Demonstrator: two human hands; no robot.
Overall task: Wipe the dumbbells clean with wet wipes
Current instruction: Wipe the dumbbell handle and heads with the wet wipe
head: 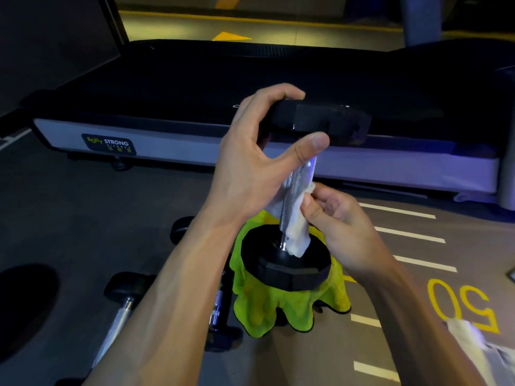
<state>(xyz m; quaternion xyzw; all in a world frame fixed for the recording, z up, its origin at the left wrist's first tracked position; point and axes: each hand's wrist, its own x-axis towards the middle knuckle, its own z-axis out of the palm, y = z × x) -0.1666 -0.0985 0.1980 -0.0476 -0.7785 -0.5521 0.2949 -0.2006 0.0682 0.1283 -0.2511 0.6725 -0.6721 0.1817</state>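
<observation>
A big black treadmill sits low across the back, with a grey side and a sticker that reads BODY STRONG. A bright green towel lies bunched up on the grey floor. White dashes run along the floor on the right, next to a yellow number 50. Far back is a yellow arrow.

Dim room: yellowish light spills from twelve o'clock, a blue-violet glow sits at three o'clock, wide-angle bending warps the edges (worst low at five o'clock, blurred).
</observation>
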